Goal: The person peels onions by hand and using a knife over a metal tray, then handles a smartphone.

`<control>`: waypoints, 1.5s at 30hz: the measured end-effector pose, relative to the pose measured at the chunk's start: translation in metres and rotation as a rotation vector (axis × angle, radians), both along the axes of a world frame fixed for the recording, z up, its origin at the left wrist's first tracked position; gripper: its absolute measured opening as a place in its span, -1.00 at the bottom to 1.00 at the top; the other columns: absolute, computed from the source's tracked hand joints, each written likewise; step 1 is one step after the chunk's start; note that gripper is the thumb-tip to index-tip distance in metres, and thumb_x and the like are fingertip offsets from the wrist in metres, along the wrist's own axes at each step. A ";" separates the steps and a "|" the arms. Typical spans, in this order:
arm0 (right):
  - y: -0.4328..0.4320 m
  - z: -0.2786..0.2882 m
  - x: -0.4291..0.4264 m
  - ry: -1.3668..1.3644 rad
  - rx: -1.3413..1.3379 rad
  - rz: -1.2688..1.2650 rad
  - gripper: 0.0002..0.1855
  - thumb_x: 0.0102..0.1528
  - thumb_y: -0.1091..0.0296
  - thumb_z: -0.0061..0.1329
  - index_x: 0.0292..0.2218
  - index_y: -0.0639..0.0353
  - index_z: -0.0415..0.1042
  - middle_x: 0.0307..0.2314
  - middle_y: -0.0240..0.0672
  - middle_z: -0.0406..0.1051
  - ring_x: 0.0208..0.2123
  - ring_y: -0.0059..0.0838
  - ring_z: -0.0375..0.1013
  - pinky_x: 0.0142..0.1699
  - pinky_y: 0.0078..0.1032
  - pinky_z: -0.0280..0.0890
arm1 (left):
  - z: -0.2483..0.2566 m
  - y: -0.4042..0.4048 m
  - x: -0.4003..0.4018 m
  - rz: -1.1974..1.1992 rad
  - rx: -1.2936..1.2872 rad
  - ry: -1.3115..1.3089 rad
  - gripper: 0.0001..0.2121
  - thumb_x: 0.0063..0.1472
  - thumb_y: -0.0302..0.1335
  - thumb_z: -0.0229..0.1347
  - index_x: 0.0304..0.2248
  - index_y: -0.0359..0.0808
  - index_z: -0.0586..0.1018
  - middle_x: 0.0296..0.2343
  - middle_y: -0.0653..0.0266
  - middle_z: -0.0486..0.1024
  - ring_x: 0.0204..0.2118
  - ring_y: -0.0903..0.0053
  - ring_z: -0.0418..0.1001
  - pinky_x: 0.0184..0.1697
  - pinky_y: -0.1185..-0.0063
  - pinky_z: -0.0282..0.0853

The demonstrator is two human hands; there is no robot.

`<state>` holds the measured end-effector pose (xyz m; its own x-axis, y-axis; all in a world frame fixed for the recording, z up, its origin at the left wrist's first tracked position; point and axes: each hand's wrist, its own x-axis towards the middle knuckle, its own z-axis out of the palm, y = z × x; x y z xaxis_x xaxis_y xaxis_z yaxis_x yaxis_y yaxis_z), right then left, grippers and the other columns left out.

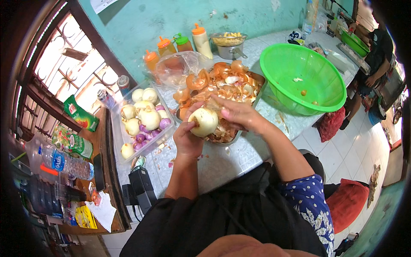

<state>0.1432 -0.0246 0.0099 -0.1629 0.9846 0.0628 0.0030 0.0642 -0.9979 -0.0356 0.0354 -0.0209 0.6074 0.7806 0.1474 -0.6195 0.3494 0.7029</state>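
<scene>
My left hand (189, 135) holds a large peeled onion (203, 122), whose brown root end faces the thumb. The fingers of my right hand (236, 110) are at the onion's right side, against a piece of papery skin; whether they grip it is blurred. Both hands are over the near edge of a metal tray (261, 91) heaped with orange-brown onion skins (221, 83). On the left, a clear plastic container (117, 141) holds peeled onions (150, 119) and purple shallots (165, 123). To the right sits a green plastic basket (301, 77) with a few small bits inside.
Squeeze bottles (201, 40), a crumpled plastic bag (183, 64) and a metal pot (230, 51) with a strainer stand along the wall. A black boxy device (141, 186) is by the table's near left corner. A person (380, 54) is at the far right beside another green basket (354, 43).
</scene>
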 end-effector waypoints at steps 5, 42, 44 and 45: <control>-0.005 0.001 -0.008 0.052 0.120 0.149 -0.36 0.06 0.06 -0.18 0.07 0.22 -0.01 0.01 -0.18 0.10 0.05 -0.44 0.05 0.10 -0.57 -0.07 | 0.000 0.001 -0.003 0.003 -0.009 0.053 -0.43 -0.14 -0.32 -0.04 -0.07 -0.36 0.23 -0.23 0.20 0.32 -0.16 0.42 0.30 -0.08 0.52 0.20; -0.008 -0.013 0.014 0.435 -0.204 0.013 -0.48 0.07 0.03 -0.22 0.04 -0.09 0.09 -0.86 -0.55 0.01 -0.88 -0.77 -0.06 -0.78 -0.74 -0.09 | -0.006 0.001 0.001 0.030 0.017 0.048 -0.39 -0.21 -0.36 -0.03 -0.07 -0.42 0.24 -0.21 0.11 0.33 -0.14 0.32 0.31 -0.04 0.43 0.21; -0.018 0.008 0.005 0.317 -0.285 0.082 -0.51 0.07 0.05 -0.21 0.03 -0.08 0.14 -0.86 -0.54 0.01 -0.86 -0.76 -0.02 -0.80 -0.77 -0.15 | -0.005 0.000 0.002 0.099 0.105 0.065 -0.36 -0.22 -0.36 -0.01 -0.06 -0.42 0.22 -0.18 0.11 0.29 -0.12 0.33 0.28 -0.02 0.46 0.18; -0.020 0.009 0.007 0.257 -0.261 0.137 -0.48 0.07 0.05 -0.21 0.05 -0.06 0.09 -0.85 -0.55 -0.01 -0.85 -0.78 -0.05 -0.78 -0.78 -0.16 | -0.004 0.000 0.002 0.061 0.141 0.091 -0.35 -0.23 -0.36 0.00 -0.05 -0.41 0.19 -0.17 0.11 0.27 -0.11 0.33 0.27 -0.01 0.47 0.16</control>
